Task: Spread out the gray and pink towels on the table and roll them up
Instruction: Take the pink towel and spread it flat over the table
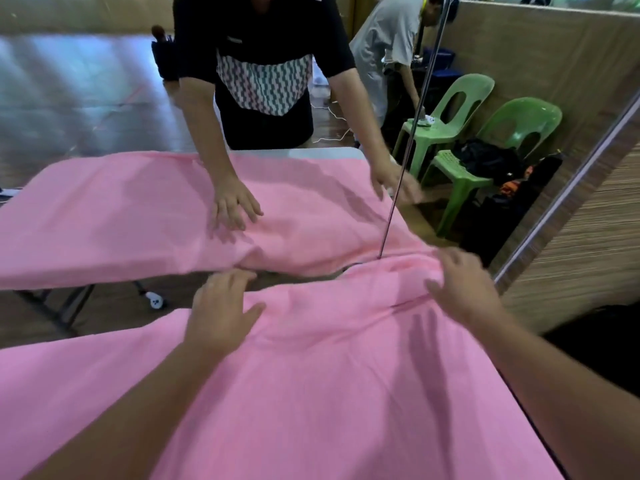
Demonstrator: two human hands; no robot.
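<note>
- Pink towel (329,393): soft matte cloth, lies spread over the table in front of me and covers nearly all of the near surface; low wrinkles and a bunched ridge run along its far edge.
- My left hand (221,310): open, fingers loosely splayed, palm down and pressing flat on the towel near the far edge. It grips nothing.
- My right hand (464,289): open, fingers spread, resting on the bunched ridge at the far right corner; fingertips curl slightly over the fold, but I cannot tell whether they pinch the cloth.
- Gray towel is nowhere that I can see.
- Mirror (571,209): stands just past the table edge, with a thin metal frame slanting on the right; it shows the towel and a person in a black top whose hands press on the cloth.
- Thin metal pole (398,188): rises from the far edge of the towel.
- Two green plastic chairs (485,140): moulded, glossy, seen right of the pole.
</note>
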